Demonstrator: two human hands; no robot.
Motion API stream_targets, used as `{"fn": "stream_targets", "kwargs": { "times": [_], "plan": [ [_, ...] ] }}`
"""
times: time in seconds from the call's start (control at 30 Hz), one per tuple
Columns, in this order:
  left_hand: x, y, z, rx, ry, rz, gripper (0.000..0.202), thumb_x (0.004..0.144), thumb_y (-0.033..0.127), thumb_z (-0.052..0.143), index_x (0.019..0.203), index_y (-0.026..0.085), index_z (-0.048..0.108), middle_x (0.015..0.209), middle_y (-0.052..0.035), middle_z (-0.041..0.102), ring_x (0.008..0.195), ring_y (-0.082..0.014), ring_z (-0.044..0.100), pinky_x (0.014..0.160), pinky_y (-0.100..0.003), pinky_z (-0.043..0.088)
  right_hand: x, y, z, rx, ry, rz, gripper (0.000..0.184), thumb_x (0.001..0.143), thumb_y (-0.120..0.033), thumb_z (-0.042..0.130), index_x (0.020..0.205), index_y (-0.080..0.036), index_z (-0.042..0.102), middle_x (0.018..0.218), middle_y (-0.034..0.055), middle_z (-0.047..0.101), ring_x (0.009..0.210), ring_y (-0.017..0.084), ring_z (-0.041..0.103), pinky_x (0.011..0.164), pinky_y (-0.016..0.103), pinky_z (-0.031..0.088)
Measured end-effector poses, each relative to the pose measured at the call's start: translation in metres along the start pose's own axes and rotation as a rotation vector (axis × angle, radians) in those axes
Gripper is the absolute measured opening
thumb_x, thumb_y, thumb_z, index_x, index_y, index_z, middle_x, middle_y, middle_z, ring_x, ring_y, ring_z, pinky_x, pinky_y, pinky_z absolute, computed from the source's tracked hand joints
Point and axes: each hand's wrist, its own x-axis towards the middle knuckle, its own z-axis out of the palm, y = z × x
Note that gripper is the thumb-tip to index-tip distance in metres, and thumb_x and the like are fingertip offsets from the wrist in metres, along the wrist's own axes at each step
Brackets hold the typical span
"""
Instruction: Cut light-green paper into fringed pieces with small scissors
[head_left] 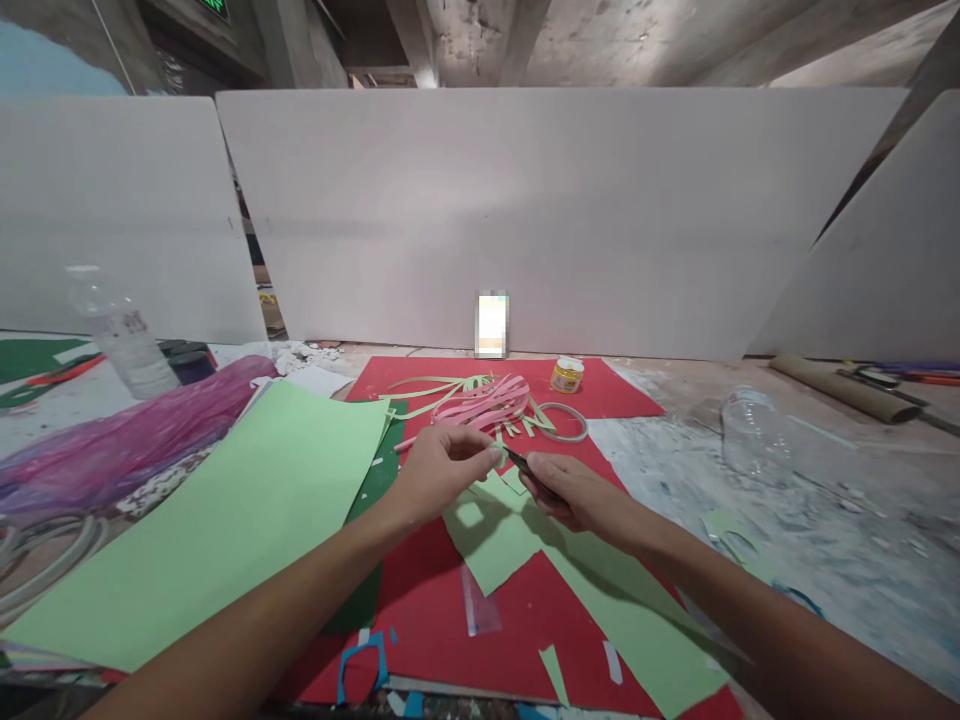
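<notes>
My left hand (442, 468) is closed in a pinch on a small light green paper piece (495, 455) above the red sheet (487, 610). My right hand (574, 495) is closed around small dark scissors (519, 462), whose tip meets the pinched green piece. Under both hands lie light green paper scraps (491, 535). Beyond the hands is a pile of pink paper strips (480, 402) and thin green strips (435, 385).
A large light green sheet (225, 520) lies at left over dark green paper. A tape ring (562, 422) and small yellow jar (568, 375) sit behind. Clear plastic bottles stand at left (124, 335) and lie at right (757, 430). A purple plastic bag (127, 440) and cardboard tube (832, 385) flank the work area.
</notes>
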Motion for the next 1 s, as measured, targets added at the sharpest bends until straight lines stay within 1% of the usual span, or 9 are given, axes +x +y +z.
{"fn": "stream_targets", "kwargs": {
  "times": [0.2, 0.3, 0.47, 0.6, 0.77, 1.0],
  "plan": [
    [0.0005, -0.0037, -0.0018, 0.031, -0.042, 0.009, 0.021, 0.078, 0.036, 0.066, 0.076, 0.015, 0.069, 0.069, -0.003, 0.064, 0.064, -0.0135, 0.057, 0.062, -0.025, 0.047, 0.0014, 0.002, -0.0006, -0.001, -0.019, 0.015, 0.048, 0.094, -0.061, 0.031, 0.07, -0.02, 0.036, 0.058, -0.0072, 0.024, 0.048, 0.007, 0.015, 0.041, 0.02, 0.013],
    [0.0011, -0.0041, -0.002, 0.036, -0.061, 0.002, 0.021, 0.077, 0.036, 0.066, 0.076, 0.015, 0.069, 0.068, -0.0028, 0.064, 0.064, -0.0138, 0.058, 0.062, -0.025, 0.048, 0.002, 0.0021, 0.0, -0.028, -0.02, 0.011, 0.049, 0.094, -0.061, 0.031, 0.071, -0.019, 0.038, 0.057, -0.007, 0.026, 0.048, 0.007, 0.017, 0.041, 0.021, 0.014],
    [0.0012, -0.0028, -0.0016, 0.0, -0.044, 0.007, 0.022, 0.077, 0.038, 0.067, 0.078, 0.016, 0.068, 0.069, -0.0022, 0.064, 0.063, -0.013, 0.058, 0.062, -0.025, 0.048, 0.0023, 0.0014, 0.0002, -0.02, -0.006, 0.011, 0.049, 0.094, -0.063, 0.03, 0.071, -0.02, 0.037, 0.057, -0.0067, 0.026, 0.048, 0.007, 0.018, 0.042, 0.021, 0.014],
    [0.0008, -0.0006, -0.0014, 0.012, -0.024, -0.007, 0.023, 0.075, 0.038, 0.068, 0.075, 0.016, 0.067, 0.065, -0.0021, 0.063, 0.061, -0.0129, 0.058, 0.061, -0.026, 0.047, 0.0023, 0.0005, -0.001, -0.009, 0.008, 0.039, 0.047, 0.094, -0.062, 0.031, 0.073, -0.02, 0.038, 0.056, -0.0071, 0.026, 0.047, 0.007, 0.015, 0.042, 0.021, 0.013],
    [0.0004, 0.0006, -0.0018, 0.032, -0.006, 0.003, 0.023, 0.077, 0.038, 0.066, 0.072, 0.016, 0.067, 0.064, -0.002, 0.063, 0.061, -0.013, 0.058, 0.061, -0.026, 0.046, 0.0013, 0.0, -0.001, 0.003, 0.011, 0.012, 0.047, 0.094, -0.061, 0.032, 0.072, -0.02, 0.037, 0.056, -0.0073, 0.025, 0.047, 0.007, 0.015, 0.042, 0.021, 0.013],
    [0.0004, 0.0009, -0.0011, 0.032, -0.005, -0.013, 0.021, 0.076, 0.036, 0.067, 0.073, 0.016, 0.069, 0.063, -0.0026, 0.063, 0.06, -0.0126, 0.057, 0.059, -0.025, 0.046, 0.0011, -0.0003, 0.0002, -0.006, 0.009, 0.025, 0.047, 0.094, -0.062, 0.03, 0.072, -0.02, 0.037, 0.056, -0.0068, 0.027, 0.047, 0.007, 0.016, 0.042, 0.021, 0.014]
  ]
}}
